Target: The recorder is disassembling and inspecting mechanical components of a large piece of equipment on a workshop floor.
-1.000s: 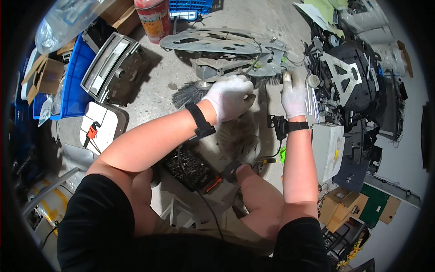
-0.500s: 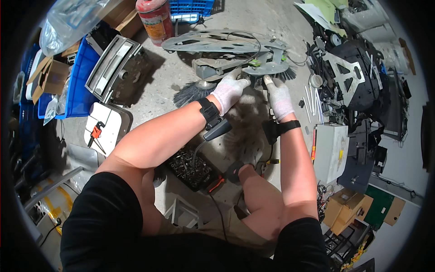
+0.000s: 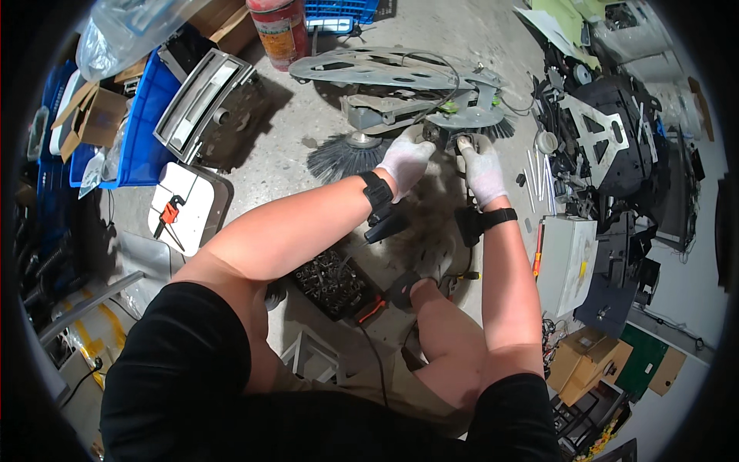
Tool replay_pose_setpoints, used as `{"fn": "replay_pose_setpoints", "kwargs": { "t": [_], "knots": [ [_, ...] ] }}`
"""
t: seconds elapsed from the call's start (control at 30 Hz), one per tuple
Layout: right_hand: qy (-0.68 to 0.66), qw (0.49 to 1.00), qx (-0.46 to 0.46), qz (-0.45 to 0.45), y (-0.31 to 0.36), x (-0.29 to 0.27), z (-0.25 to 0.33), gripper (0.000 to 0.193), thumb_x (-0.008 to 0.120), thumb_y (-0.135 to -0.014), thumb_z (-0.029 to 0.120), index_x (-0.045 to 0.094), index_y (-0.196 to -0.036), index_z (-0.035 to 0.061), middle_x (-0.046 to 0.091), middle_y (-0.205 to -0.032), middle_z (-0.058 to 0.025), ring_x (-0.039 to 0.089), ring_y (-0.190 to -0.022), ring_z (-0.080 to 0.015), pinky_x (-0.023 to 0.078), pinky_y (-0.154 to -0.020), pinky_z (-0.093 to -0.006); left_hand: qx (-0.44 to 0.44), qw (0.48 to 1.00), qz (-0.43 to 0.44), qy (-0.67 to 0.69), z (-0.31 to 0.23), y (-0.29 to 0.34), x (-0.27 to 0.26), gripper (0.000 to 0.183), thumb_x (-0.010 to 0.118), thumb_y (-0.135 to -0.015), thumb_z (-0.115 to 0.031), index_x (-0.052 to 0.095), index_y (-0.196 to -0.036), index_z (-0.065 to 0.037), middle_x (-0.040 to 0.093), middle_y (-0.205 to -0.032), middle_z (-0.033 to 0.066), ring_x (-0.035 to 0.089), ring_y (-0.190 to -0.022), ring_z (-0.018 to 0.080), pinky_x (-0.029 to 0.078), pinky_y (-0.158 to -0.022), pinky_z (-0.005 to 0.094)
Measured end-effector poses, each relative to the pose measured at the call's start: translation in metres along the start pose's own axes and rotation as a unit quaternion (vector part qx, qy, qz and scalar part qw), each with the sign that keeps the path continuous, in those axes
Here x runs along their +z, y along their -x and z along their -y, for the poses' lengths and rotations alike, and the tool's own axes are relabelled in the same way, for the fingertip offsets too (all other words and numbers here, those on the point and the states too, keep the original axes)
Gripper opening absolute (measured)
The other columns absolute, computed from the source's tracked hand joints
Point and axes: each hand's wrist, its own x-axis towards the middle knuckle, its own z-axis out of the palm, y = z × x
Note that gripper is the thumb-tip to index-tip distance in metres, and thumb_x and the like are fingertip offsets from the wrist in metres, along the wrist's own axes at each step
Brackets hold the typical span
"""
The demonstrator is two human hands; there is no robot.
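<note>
Both my hands wear pale knitted gloves and reach to the near side of a grey metal frame [image 3: 377, 71] lying on the floor. Curled fingers of my left hand [image 3: 408, 159] are at a small dark part [image 3: 439, 137] under the frame's rounded grey plate [image 3: 471, 114]; its fingertips are partly hidden. My right hand [image 3: 483, 172] is closed at the right side of that dark part, thumb on top. What exactly the fingers grip is too small and dark to tell. A round black-bristled brush [image 3: 348, 157] lies left of my left hand.
A black tray of metal hardware [image 3: 336, 285] sits near my feet. Left are a grey metal housing [image 3: 206, 108], a white panel [image 3: 185, 208] and a blue crate [image 3: 142, 131]. A red canister [image 3: 277, 38] stands behind. Dark parts and a white bracket [image 3: 596, 131] crowd the right.
My left hand has closed in on the dark part, and my right fingers have curled around its side. The whole scene has shifted slightly right in view.
</note>
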Motion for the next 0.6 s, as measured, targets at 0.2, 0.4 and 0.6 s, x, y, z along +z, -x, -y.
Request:
{"fn": "replay_pose_setpoints", "kwargs": {
  "t": [0.2, 0.4, 0.6],
  "knots": [
    [0.039, 0.998, -0.004, -0.044, -0.002, -0.011, 0.0, 0.04, 0.059, -0.103, 0.034, 0.071, -0.105, -0.0043, 0.073, -0.083, -0.014, 0.067, -0.078, -0.0235, 0.051, -0.073, -0.0396, 0.012, 0.993, 0.086, -0.083, 0.058, -0.038, -0.029, 0.03, 0.057, -0.1, -0.013, 0.066, -0.125, 0.001, 0.07, -0.106, 0.0055, 0.063, -0.091, 0.0135, 0.051, -0.082, 0.0289],
    [-0.023, 0.997, -0.037, -0.057, -0.003, -0.022, 0.011, 0.037, 0.045, -0.106, 0.029, 0.067, -0.095, 0.002, 0.062, -0.071, -0.0071, 0.056, -0.065, -0.0176, 0.043, -0.062, -0.0359, -0.087, 0.993, 0.051, 0.067, 0.068, -0.034, -0.028, 0.028, 0.059, -0.101, -0.014, 0.067, -0.124, -0.001, 0.069, -0.104, 0.0021, 0.06, -0.088, 0.0109, 0.049, -0.08, 0.0272],
    [0.019, 0.996, -0.081, 0.02, 0.006, -0.013, 0.018, 0.025, 0.052, -0.105, 0.019, 0.069, -0.113, 0.0021, 0.064, -0.081, -0.0049, 0.057, -0.067, -0.0132, 0.046, -0.062, -0.0313, 0.21, 0.829, 0.116, -0.505, 0.021, -0.021, -0.037, 0.035, 0.064, -0.093, -0.009, 0.063, -0.126, 0.002, 0.072, -0.106, 0.0196, 0.069, -0.097, 0.031, 0.054, -0.085, 0.0365]
  ]
}}
